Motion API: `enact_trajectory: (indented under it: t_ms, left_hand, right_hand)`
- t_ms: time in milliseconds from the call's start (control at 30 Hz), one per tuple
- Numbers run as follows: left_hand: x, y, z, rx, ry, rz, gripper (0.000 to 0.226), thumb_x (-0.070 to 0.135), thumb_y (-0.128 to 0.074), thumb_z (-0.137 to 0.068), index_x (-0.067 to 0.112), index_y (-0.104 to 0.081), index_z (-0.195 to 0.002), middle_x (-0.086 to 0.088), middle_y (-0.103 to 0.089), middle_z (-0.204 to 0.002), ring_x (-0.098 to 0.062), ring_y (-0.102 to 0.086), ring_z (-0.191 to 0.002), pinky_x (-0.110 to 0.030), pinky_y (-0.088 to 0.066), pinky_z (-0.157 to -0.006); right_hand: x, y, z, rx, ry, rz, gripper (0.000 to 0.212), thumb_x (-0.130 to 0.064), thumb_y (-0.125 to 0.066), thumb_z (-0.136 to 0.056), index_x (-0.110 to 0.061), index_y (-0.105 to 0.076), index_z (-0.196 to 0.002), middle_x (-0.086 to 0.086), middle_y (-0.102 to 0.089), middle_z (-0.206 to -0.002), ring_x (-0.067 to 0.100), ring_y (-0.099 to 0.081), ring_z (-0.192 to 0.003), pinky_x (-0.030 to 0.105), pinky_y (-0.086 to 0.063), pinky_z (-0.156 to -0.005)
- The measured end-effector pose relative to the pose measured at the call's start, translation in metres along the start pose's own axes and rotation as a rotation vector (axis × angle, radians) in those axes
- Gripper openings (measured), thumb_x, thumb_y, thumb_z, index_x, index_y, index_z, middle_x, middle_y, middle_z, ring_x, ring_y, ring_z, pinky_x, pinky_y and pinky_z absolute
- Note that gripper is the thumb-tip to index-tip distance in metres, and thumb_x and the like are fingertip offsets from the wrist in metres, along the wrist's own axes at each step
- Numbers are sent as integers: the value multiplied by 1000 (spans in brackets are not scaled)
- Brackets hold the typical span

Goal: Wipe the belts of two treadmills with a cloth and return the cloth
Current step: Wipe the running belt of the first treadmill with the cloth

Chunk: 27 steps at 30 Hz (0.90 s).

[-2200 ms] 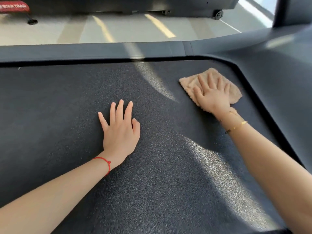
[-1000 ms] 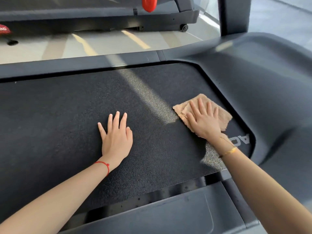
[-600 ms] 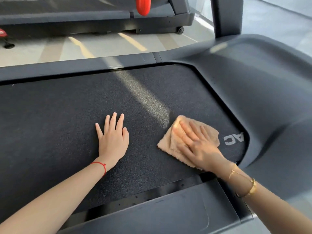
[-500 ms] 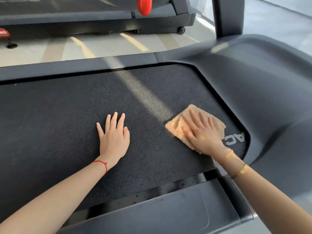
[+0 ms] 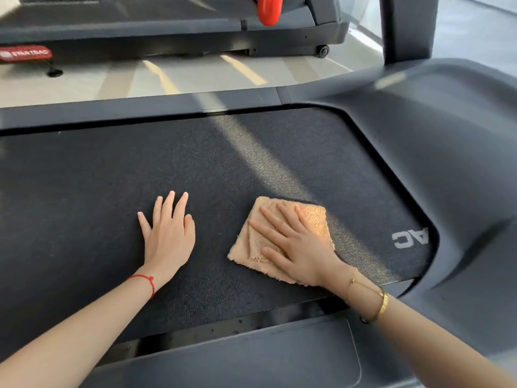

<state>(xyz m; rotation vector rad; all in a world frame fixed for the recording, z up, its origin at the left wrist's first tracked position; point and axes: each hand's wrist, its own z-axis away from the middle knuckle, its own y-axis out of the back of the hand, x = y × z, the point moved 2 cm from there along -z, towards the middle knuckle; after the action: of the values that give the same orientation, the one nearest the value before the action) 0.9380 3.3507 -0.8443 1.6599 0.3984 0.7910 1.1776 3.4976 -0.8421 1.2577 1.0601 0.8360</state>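
While both our forearms reach in from the bottom corners of the frame, our left hand (image 5: 167,242) lies flat on the treadmill belt (image 5: 84,191) left of centre, fingers straight and slightly spread, holding nothing. Our right hand (image 5: 299,247) lies just right of centre, fingers straight and fanned toward the upper left, palm pressing down on the peach cloth (image 5: 279,236). The cloth lies flat on the belt, near its lower edge. A second treadmill (image 5: 167,29) stands across the top of the frame.
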Motion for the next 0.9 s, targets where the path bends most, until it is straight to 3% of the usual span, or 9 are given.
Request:
enact_trajectory:
  t_ms: [167,233,300,467,567,667,800,900]
  left_hand:
    - [-26,9,12,8,68,-5,53,30,-31,-105,26,-21,-157,-1,-16,-165,-20,-5,-153,-59,-3,-121]
    - [-37,13,16,17,107,-5,53,29,-32,-105,25,-22,-157,0,-16,-165,-20,-5,-153,-59,-4,-121]
    - [-50,17,19,22,141,-5,53,29,-31,-105,25,-22,-157,0,-16,-165,-19,-4,-153,-59,-4,-121]
    - [-88,29,24,47,222,-18,53,28,-32,-105,23,-24,-157,-2,-17,-164,-21,-5,-153,-60,-3,-120]
    - [-110,38,25,64,252,-36,53,27,-33,-104,22,-24,-157,-3,-17,-164,-22,-4,-153,-61,-2,-120]
    - [-131,45,24,82,293,-58,54,27,-32,-104,22,-22,-157,-3,-16,-165,-22,-3,-153,-60,0,-120]
    - [-160,53,18,113,370,-64,54,27,-30,-104,23,-21,-157,-2,-14,-165,-20,-2,-153,-59,1,-121]
    - [-183,57,12,133,428,-55,55,28,-30,-103,24,-20,-157,-1,-14,-165,-20,-2,-153,-59,2,-121]
  right_hand:
    - [27,9,-67,-6,-286,-46,58,-55,-15,-102,-40,-3,-157,-7,7,-166,28,14,-152,47,14,-120]
    - [20,11,-95,-5,-317,-34,58,-54,-14,-103,-38,-3,-157,-5,6,-166,29,13,-152,50,12,-121]
    - [-4,7,-112,-20,-236,-4,58,-54,-13,-103,-37,-3,-157,-5,7,-166,30,14,-151,50,12,-121]
    - [-87,-15,-100,-58,187,11,58,-56,-18,-103,-39,-6,-157,-7,2,-166,28,13,-152,51,12,-121]
    - [-96,-16,-91,-38,291,1,57,-58,-19,-102,-42,-8,-156,-10,-1,-166,24,11,-153,47,11,-121]
    - [-82,-12,-118,-34,237,-4,58,-59,-17,-101,-44,-5,-156,-12,1,-166,22,10,-153,46,10,-122]
    - [-65,-6,-206,-47,1,6,57,-56,-17,-102,-41,-5,-156,-7,5,-166,26,10,-152,47,12,-121]
    - [-85,-9,-272,-78,-24,3,57,-54,-17,-103,-38,-6,-157,-4,5,-166,30,11,-152,52,9,-121]
